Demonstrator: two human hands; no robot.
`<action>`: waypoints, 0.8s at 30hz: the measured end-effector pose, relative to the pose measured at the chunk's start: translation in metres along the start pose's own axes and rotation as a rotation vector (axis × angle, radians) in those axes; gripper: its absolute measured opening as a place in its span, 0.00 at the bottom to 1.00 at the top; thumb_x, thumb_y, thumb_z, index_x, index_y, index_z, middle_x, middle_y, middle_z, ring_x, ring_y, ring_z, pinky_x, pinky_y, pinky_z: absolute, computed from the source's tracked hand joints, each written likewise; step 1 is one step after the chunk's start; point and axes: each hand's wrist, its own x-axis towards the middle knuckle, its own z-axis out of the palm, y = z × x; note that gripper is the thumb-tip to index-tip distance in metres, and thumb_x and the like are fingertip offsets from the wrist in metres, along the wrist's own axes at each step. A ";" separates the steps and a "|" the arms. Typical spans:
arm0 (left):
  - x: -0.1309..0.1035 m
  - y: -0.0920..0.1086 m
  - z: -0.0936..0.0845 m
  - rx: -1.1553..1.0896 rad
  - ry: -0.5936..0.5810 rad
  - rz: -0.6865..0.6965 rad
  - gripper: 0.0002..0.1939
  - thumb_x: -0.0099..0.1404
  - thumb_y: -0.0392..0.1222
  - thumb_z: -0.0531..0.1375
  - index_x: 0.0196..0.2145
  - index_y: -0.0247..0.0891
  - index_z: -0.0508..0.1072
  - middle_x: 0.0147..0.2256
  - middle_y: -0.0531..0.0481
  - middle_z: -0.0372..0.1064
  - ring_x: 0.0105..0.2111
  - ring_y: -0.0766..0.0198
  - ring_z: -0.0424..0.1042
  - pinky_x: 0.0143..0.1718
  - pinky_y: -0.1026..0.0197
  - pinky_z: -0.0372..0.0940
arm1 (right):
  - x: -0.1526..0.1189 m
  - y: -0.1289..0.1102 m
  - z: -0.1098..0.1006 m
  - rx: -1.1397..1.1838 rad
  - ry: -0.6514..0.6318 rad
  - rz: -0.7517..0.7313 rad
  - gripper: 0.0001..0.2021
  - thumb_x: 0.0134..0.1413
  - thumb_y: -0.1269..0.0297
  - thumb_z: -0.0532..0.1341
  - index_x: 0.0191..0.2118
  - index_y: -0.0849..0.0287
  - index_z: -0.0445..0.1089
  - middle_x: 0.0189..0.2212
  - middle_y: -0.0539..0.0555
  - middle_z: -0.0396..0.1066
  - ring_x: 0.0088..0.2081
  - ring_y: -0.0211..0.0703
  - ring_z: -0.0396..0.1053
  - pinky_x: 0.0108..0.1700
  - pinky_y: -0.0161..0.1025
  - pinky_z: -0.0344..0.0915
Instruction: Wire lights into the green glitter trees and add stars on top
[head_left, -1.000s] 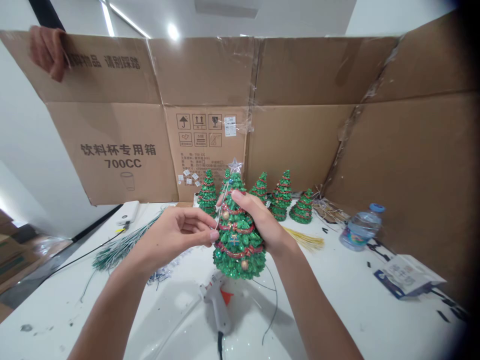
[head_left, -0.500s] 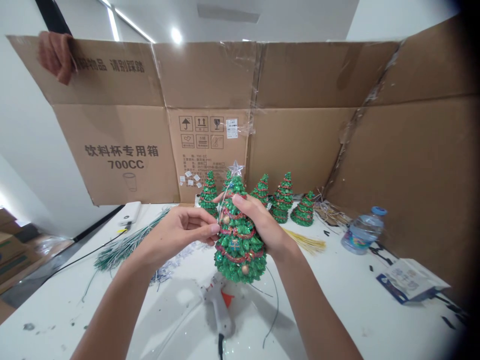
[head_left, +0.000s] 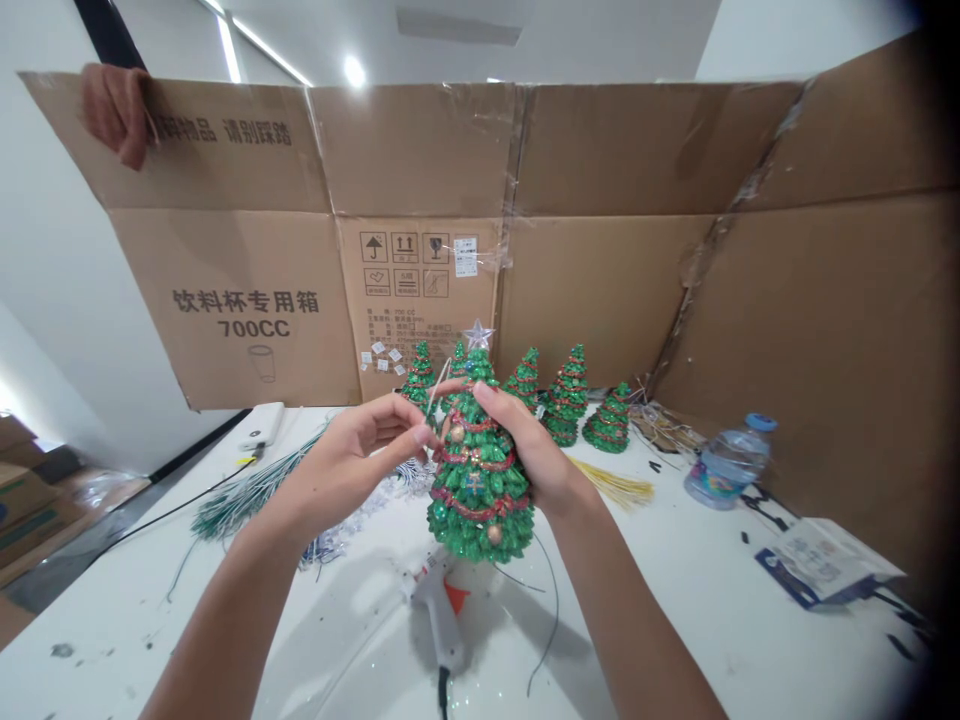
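Far L, another person's hand (head_left: 116,115) hangs over the top of the tall brown printed cardboard screen (head_left: 247,255), which stands along the back edge of the white worktop (head_left: 360,650). Nr the worktop's back L corner: white rectangular box w/ black cable (head_left: 262,425); just in front, a bundle of thin green-and-white wires (head_left: 255,492).

L hand (head_left: 352,455) is nr the worktop's middle, thumb & fingertips pinched together on a thin white wire (head_left: 441,385) that sticks up beside the tree. Pale shiny strands (head_left: 326,545) lie below it. Two small green trees w/ red garlands (head_left: 420,368) stand behind, twd the back edge.

Grey-white glue gun w/ orange trigger (head_left: 444,620) lies on the worktop's near part, ctr. Above it in view, the big glittery green tree w/ red garlands & clear star on top (head_left: 480,500) is approx upright btwn both hands; can't tell if its base touches the worktop. R hand (head_left: 540,445) is wrapped round its upper R side, thumb in front.

Further R: three more small garlanded trees (head_left: 566,400) nr the back edge, yellow wires (head_left: 619,485), clear blue-capped plastic bottle (head_left: 726,465), then a white-and-blue packet (head_left: 821,560) twd the R edge.
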 end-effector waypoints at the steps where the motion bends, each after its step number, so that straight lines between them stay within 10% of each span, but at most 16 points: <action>1: 0.000 0.002 0.000 -0.030 0.044 0.017 0.14 0.76 0.54 0.66 0.41 0.41 0.76 0.39 0.49 0.77 0.42 0.63 0.76 0.46 0.61 0.71 | 0.000 -0.001 -0.001 0.047 -0.021 0.023 0.22 0.63 0.40 0.67 0.52 0.50 0.81 0.35 0.52 0.79 0.36 0.47 0.78 0.43 0.46 0.74; 14: -0.006 0.012 -0.001 -0.371 0.351 0.058 0.18 0.65 0.51 0.76 0.48 0.39 0.87 0.33 0.50 0.77 0.34 0.68 0.73 0.43 0.67 0.72 | -0.002 -0.014 0.000 0.258 -0.066 -0.055 0.25 0.65 0.35 0.58 0.41 0.49 0.81 0.28 0.51 0.74 0.31 0.46 0.74 0.48 0.54 0.73; 24: -0.008 0.019 -0.003 -0.522 0.252 0.034 0.10 0.68 0.43 0.73 0.44 0.37 0.85 0.36 0.50 0.68 0.36 0.68 0.65 0.42 0.70 0.71 | 0.001 -0.011 -0.005 0.242 -0.036 -0.049 0.27 0.64 0.32 0.57 0.41 0.50 0.80 0.27 0.52 0.73 0.35 0.50 0.76 0.49 0.55 0.73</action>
